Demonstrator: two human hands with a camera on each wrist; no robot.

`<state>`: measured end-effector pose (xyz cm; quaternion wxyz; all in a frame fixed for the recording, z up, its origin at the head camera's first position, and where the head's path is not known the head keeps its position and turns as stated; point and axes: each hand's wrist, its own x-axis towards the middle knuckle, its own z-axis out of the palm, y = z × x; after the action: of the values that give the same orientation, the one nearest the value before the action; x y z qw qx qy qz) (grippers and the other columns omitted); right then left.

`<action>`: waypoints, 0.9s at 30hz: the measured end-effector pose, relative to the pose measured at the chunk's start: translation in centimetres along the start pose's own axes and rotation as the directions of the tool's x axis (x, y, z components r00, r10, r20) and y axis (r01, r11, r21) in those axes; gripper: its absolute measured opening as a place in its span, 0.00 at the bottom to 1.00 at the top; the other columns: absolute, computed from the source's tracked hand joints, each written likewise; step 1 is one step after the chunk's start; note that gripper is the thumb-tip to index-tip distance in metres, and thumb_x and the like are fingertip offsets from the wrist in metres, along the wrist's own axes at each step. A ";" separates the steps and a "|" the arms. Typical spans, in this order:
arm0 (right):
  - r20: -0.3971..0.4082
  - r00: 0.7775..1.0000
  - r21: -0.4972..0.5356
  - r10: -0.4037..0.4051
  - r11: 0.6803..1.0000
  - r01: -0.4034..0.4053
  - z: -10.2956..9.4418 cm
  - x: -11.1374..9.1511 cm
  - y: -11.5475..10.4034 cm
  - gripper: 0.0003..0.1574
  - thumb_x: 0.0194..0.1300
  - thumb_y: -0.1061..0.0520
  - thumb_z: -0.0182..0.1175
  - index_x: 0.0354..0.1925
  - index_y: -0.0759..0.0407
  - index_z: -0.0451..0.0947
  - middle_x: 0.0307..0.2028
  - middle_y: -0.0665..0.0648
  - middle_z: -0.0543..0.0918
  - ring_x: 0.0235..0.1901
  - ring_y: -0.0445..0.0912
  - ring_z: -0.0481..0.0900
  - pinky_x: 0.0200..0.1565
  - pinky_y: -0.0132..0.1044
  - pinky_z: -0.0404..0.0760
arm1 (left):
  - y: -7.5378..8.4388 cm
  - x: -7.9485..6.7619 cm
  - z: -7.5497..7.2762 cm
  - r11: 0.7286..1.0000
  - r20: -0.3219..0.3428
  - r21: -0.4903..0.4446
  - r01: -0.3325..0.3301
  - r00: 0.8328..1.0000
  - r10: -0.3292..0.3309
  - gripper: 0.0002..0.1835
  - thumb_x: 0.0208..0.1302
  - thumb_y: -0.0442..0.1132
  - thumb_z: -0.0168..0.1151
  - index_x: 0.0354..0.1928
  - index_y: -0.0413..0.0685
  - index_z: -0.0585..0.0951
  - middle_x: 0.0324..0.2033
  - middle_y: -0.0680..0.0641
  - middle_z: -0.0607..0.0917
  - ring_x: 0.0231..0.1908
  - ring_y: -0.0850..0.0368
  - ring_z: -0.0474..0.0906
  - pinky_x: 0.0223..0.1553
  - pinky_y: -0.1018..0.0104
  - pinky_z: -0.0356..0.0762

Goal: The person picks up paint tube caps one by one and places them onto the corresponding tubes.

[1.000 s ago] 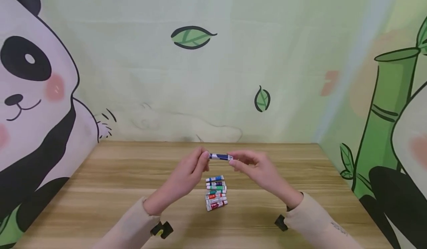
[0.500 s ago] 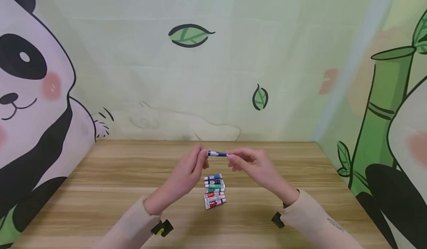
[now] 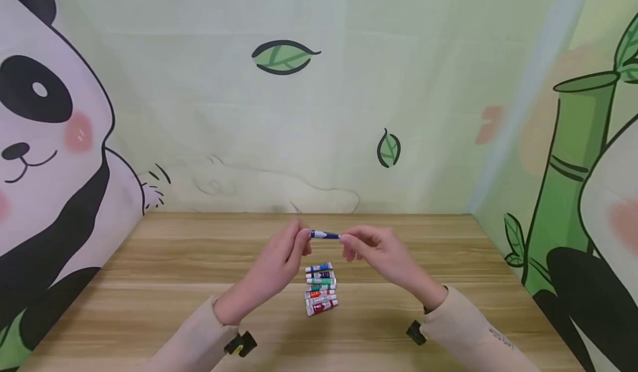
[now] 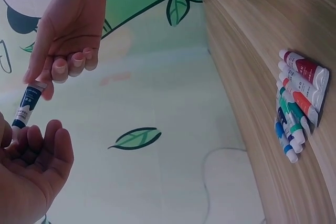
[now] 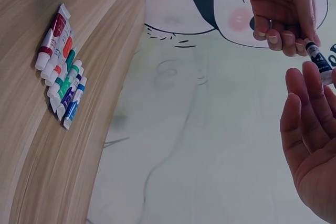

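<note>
A dark blue paint tube (image 3: 325, 234) with a white band is held level above the table between both hands. My left hand (image 3: 281, 258) pinches its capped end between thumb and fingers. At the flat crimped end, the thumb and fingertips of my right hand (image 3: 381, 250) pinch it. The left wrist view shows the same tube (image 4: 27, 103) spanning the two hands, and in the right wrist view the tube (image 5: 319, 61) is partly hidden by fingers. Below the hands, several paint tubes (image 3: 321, 288) in blue, purple, green, orange and red lie side by side in a column.
The wood-grain table (image 3: 199, 272) reaches back to a cloth backdrop (image 3: 319, 112) printed with pandas, leaves and bamboo. Side panels with the same print flank the table. A small black device (image 3: 241, 344) is strapped at the left wrist, another (image 3: 416, 332) at the right.
The held tube has turned slightly about its length, so its flat end now shows edge-on. Both hands keep their grip in nearly the same place; the row of tubes is unchanged.
</note>
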<state>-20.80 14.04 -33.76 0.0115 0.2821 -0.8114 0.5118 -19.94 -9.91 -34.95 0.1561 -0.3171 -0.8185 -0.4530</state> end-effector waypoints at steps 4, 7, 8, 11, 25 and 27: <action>0.005 1.000 -0.004 0.007 1.000 -0.007 0.1 0.0 -0.1 0.15 0.76 0.48 0.57 0.46 0.55 0.85 0.28 0.52 0.84 0.33 0.49 0.81 0.38 0.39 0.81 | -0.1 -0.2 0.0 1.000 -0.002 0.003 -0.005 1.000 0.005 0.10 0.81 0.36 0.45 0.38 0.47 0.73 0.27 0.52 0.77 0.28 0.60 0.72 0.28 0.66 0.75; 0.018 1.000 0.009 0.012 1.000 -0.012 0.2 -0.1 -0.1 0.15 0.76 0.48 0.56 0.45 0.55 0.85 0.27 0.51 0.84 0.32 0.49 0.80 0.37 0.40 0.81 | -0.1 -0.4 0.0 1.000 -0.005 0.008 -0.010 1.000 0.010 0.09 0.80 0.36 0.45 0.38 0.46 0.73 0.28 0.54 0.76 0.28 0.61 0.72 0.28 0.66 0.75; 0.022 1.000 0.015 0.013 1.000 -0.014 0.2 -0.1 -0.1 0.15 0.76 0.48 0.56 0.44 0.55 0.85 0.27 0.51 0.84 0.32 0.49 0.80 0.38 0.41 0.81 | -0.1 -0.5 0.0 1.000 -0.005 0.010 -0.009 1.000 0.009 0.09 0.80 0.36 0.45 0.38 0.47 0.73 0.27 0.54 0.76 0.28 0.61 0.72 0.29 0.66 0.75; 0.032 0.999 0.034 -0.001 0.999 0.000 0.4 0.0 -0.1 0.15 0.77 0.50 0.55 0.42 0.56 0.84 0.27 0.52 0.83 0.31 0.49 0.81 0.39 0.44 0.83 | 0.0 -0.7 0.0 1.000 0.003 0.001 -0.003 1.000 0.003 0.09 0.80 0.36 0.45 0.39 0.46 0.73 0.28 0.53 0.77 0.29 0.59 0.75 0.30 0.66 0.78; 0.098 0.995 0.116 0.006 0.993 -0.018 1.2 0.3 0.8 0.21 0.81 0.52 0.47 0.36 0.63 0.78 0.27 0.58 0.82 0.30 0.49 0.81 0.37 0.40 0.82 | -0.2 -0.9 0.0 0.994 0.004 0.059 -0.089 0.996 0.089 0.06 0.79 0.33 0.49 0.41 0.44 0.74 0.29 0.53 0.76 0.27 0.61 0.71 0.28 0.68 0.74; 0.107 0.994 0.163 0.031 0.986 -0.049 1.2 0.3 0.8 0.23 0.82 0.51 0.46 0.36 0.64 0.78 0.27 0.57 0.81 0.30 0.49 0.81 0.38 0.40 0.82 | -0.2 -0.8 -0.1 0.990 0.001 0.084 -0.116 0.993 0.116 0.05 0.78 0.33 0.50 0.40 0.44 0.74 0.28 0.54 0.75 0.25 0.63 0.68 0.25 0.69 0.71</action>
<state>-21.09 13.17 -34.87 -0.0644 0.2920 -0.7712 0.5619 -19.48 -10.39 -35.49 0.1967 -0.3566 -0.8166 -0.4091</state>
